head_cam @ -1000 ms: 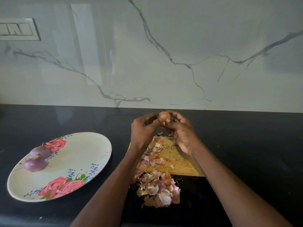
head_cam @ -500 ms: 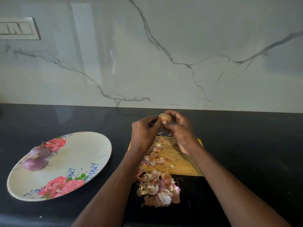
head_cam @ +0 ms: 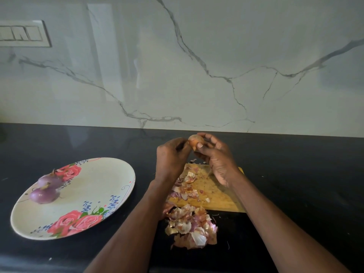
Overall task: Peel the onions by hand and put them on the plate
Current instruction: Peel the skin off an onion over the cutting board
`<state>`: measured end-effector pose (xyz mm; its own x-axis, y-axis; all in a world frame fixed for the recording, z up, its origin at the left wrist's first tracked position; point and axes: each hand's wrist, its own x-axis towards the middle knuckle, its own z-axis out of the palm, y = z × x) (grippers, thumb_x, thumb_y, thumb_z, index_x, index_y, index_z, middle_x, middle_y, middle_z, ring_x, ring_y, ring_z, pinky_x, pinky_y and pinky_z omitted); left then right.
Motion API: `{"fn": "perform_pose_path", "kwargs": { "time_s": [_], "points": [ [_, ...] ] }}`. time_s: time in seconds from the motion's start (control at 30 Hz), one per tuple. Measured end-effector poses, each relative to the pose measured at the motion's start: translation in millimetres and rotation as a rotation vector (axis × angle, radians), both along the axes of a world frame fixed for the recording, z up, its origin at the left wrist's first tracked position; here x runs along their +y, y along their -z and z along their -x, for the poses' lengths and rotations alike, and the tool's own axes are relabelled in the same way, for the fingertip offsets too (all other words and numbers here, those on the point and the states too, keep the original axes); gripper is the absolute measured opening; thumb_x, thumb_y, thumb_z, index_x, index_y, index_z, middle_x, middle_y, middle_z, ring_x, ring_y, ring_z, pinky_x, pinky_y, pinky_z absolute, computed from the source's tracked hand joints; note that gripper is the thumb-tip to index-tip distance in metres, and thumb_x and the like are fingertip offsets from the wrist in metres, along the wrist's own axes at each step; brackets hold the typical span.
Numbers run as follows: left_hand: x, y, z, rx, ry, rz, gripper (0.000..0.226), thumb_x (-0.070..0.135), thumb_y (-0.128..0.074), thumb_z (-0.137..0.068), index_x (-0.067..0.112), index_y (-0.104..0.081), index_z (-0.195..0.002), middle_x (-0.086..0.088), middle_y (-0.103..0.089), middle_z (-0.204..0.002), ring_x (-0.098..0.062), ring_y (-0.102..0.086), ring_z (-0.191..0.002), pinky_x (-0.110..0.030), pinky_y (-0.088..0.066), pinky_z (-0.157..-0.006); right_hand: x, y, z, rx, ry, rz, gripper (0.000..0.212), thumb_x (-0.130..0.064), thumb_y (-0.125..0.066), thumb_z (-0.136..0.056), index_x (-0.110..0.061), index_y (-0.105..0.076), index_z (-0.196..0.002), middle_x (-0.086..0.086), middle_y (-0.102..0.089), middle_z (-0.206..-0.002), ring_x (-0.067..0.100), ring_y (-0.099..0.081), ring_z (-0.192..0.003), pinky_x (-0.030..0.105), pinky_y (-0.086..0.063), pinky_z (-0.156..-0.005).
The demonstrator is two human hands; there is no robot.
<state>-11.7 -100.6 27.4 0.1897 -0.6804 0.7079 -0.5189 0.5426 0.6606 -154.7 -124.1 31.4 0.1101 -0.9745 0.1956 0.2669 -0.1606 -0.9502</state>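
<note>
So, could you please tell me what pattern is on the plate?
The plate is cream with pink roses, green leaves and small blue flowers, seen in the head view.

no readable text, label, brand, number or sign shows anywhere; the plate (head_cam: 122, 174) bears only painted roses, and the wall switch panel (head_cam: 23, 34) has no legible marking.

Single head-worn wide-angle view, looking forward and down over black counter (head_cam: 295, 164) toward marble backsplash (head_cam: 197, 66); both forearms enter from bottom edge, close range.
</note>
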Motion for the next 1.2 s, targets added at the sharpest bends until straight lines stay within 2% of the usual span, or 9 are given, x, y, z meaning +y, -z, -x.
{"fn": "perform_pose_path", "kwargs": {
  "time_s": [0.07, 0.2, 0.27, 0.4, 0.53, 0.73, 0.93, 1.07, 1.2],
  "points": [
    [-1.2, -0.8, 0.0, 0.087, 0.015, -0.042, 0.011, 0.01, -0.068, -0.093, 0.01, -0.077, -0.099, -0.001, -0.075, -0.085, -0.015, -0.071, -0.076, -0.04, -0.06, -0.074, -0.6, -1.0, 0.5, -0.048, -0.026, -0.015, 0.032, 0.004, -0.065, -0.091, -0.018, -0.068, -0.115, 0.005, -0.076, -0.107, 0.028, -0.068, -0.105, 0.044, -0.053, -0.097],
    [-4.1, -3.2, -2.9, 0.247, 0.087, -0.157, 0.034, 0.006, -0.065, -0.093, 0.011, -0.068, -0.127, -0.004, -0.075, -0.111, -0.012, -0.072, -0.099, -0.036, -0.059, -0.092, 0.3, -4.0, 0.5, -0.096, -0.076, -0.023, 0.04, 0.009, -0.056, -0.094, -0.014, -0.064, -0.125, 0.008, -0.073, -0.113, 0.023, -0.07, -0.102, 0.029, -0.058, -0.082],
    [-5.1, -5.1, -4.1, 0.266, 0.138, -0.192, 0.031, 0.007, -0.066, -0.09, 0.01, -0.072, -0.12, -0.003, -0.075, -0.11, -0.011, -0.071, -0.101, -0.04, -0.058, -0.094, 0.4, -4.4, 0.1, -0.083, -0.074, -0.015, 0.037, 0.009, -0.056, -0.095, -0.015, -0.066, -0.121, 0.01, -0.071, -0.12, 0.023, -0.069, -0.106, 0.028, -0.059, -0.082],
    [-0.6, -8.4, -3.0, 0.372, 0.356, -0.249, 0.021, 0.01, -0.073, -0.087, 0.024, -0.075, -0.103, -0.001, -0.078, -0.101, -0.018, -0.074, -0.098, -0.042, -0.058, -0.093, 1.4, -3.6, 0.4, -0.039, -0.062, 0.007, 0.034, 0.006, -0.063, -0.092, -0.017, -0.068, -0.117, 0.01, -0.073, -0.118, 0.026, -0.068, -0.11, 0.04, -0.055, -0.097],
    [3.2, -10.2, -4.1, 0.347, 0.394, -0.205, 0.031, 0.002, -0.072, -0.089, 0.033, -0.075, -0.095, 0.002, -0.079, -0.095, -0.021, -0.075, -0.095, -0.04, -0.059, -0.089, 2.2, -4.1, 0.6, 0.028, -0.028, 0.049, 0.033, 0.004, -0.064, -0.092, -0.02, -0.07, -0.114, 0.007, -0.075, -0.115, 0.024, -0.068, -0.11, 0.041, -0.054, -0.096],
    [8.0, -9.9, -5.2, 0.211, 0.327, -0.126, 0.03, 0.007, -0.076, -0.087, 0.031, -0.071, -0.103, 0.025, -0.074, -0.085, -0.002, -0.073, -0.09, -0.018, -0.057, -0.079, 6.1, -6.1, 1.8, 0.115, -0.007, 0.107, 0.037, 0.003, -0.067, -0.091, -0.015, -0.069, -0.123, 0.006, -0.073, -0.119, 0.016, -0.069, -0.109, 0.025, -0.058, -0.082],
    [3.9, -3.9, -8.3, 0.11, 0.188, -0.059, 0.024, 0.006, -0.072, -0.09, 0.009, -0.074, -0.114, 0.015, -0.073, -0.09, -0.004, -0.073, -0.085, -0.025, -0.061, -0.078, 6.3, -4.3, 1.7, 0.147, 0.011, 0.138, 0.038, 0.0, -0.07, -0.09, -0.02, -0.071, -0.122, 0.005, -0.072, -0.122, 0.021, -0.068, -0.113, 0.029, -0.058, -0.09],
    [0.5, -2.4, -8.2, 0.162, 0.159, -0.081, 0.023, 0.002, -0.069, -0.091, 0.006, -0.074, -0.113, 0.005, -0.076, -0.095, -0.008, -0.074, -0.088, -0.032, -0.061, -0.084, 4.6, -4.1, 1.8, 0.125, 0.013, 0.128, 0.037, 0.0, -0.068, -0.091, -0.019, -0.07, -0.123, 0.003, -0.073, -0.12, 0.021, -0.068, -0.115, 0.035, -0.056, -0.096],
    [2.0, -4.8, -5.1, 0.236, 0.22, -0.115, 0.022, 0.005, -0.071, -0.091, 0.009, -0.075, -0.112, 0.007, -0.076, -0.098, -0.007, -0.074, -0.093, -0.027, -0.059, -0.085, 3.0, -7.7, 2.8, 0.018, 0.011, 0.077, 0.034, 0.003, -0.065, -0.092, -0.017, -0.068, -0.119, 0.006, -0.074, -0.116, 0.022, -0.069, -0.113, 0.03, -0.059, -0.087]
  ]
}}
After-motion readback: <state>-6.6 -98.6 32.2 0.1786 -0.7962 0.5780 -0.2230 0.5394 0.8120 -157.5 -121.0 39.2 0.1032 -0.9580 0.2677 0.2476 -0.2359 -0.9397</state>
